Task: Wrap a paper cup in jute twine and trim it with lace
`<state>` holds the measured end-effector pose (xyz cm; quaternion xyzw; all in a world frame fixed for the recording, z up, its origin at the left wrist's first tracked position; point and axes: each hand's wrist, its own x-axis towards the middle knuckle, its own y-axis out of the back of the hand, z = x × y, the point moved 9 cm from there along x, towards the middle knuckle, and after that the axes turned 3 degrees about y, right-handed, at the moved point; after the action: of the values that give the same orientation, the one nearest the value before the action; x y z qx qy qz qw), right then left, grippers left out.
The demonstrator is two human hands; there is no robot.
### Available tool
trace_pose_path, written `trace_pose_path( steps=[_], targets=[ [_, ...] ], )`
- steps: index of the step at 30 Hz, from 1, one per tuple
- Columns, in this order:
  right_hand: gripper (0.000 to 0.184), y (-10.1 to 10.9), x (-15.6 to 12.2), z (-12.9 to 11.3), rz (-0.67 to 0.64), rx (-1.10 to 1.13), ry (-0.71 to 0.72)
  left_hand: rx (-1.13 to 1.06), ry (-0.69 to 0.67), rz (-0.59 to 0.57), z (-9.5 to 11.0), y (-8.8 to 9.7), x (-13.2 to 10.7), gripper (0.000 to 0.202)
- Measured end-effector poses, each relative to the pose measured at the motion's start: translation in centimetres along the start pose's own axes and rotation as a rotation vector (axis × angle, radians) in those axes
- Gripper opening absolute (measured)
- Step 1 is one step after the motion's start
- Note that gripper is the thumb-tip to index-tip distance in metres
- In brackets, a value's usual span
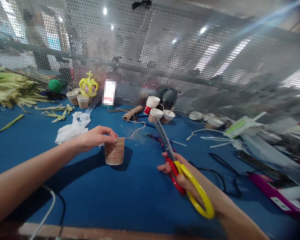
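My left hand (100, 136) is closed at the top rim of a small twine-wrapped cup (114, 154), which stands on the blue tabletop. From the cup's rim a strand of twine (137, 129) runs back toward a roll of twine (133, 113) lying behind it. Off to the right, my right hand (176, 166) grips a pair of scissors (173, 156) with one red and one yellow handle loop. Its blades point up and away, looking closed or nearly so, apart from the cup and the strand.
Crumpled white plastic (72, 128) lies behind my left hand. Several small cups (83, 101) and a yellow crown-shaped piece (89, 86) stand at the back. A purple box (272, 190), a black cable (222, 166) and plastic bags occupy the right. Pale green leaf strips (12, 86) pile up left.
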<state>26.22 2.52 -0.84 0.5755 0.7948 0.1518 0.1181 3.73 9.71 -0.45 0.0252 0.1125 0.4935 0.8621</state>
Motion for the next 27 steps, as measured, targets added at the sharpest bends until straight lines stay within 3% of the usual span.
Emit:
trace_pose_path(
  steps=[3, 6, 11, 15, 22, 27],
  targets=[
    [0.067, 1.4, 0.1, -0.1, 0.089, -0.115, 0.071, -0.01, -0.001, -0.007, -0.1, 0.0, 0.1, 0.017],
    [0.053, 2.1, -0.3, -0.2, 0.199, -0.253, 0.014, -0.009, -0.005, -0.008, -0.2, 0.1, 0.2, 0.017],
    [0.038, -1.1, -1.1, -1.7, 0.078, -0.524, -0.102, -0.005, 0.002, 0.012, -0.4, 0.3, 0.4, 0.019],
    [0.032, -3.0, -0.5, -2.3, 0.043, -0.69, -0.065, -0.018, -0.014, 0.015, -0.3, 0.2, 0.3, 0.02],
    [0.035, -3.0, 0.6, -2.0, 0.148, -0.795, 0.071, -0.042, -0.024, -0.011, -0.3, 0.1, 0.3, 0.02],
    [0.04, -3.1, 1.1, -2.1, 0.168, -0.824, 0.106, -0.095, -0.039, -0.11, 0.1, -0.7, 0.1, 0.018]
  ],
)
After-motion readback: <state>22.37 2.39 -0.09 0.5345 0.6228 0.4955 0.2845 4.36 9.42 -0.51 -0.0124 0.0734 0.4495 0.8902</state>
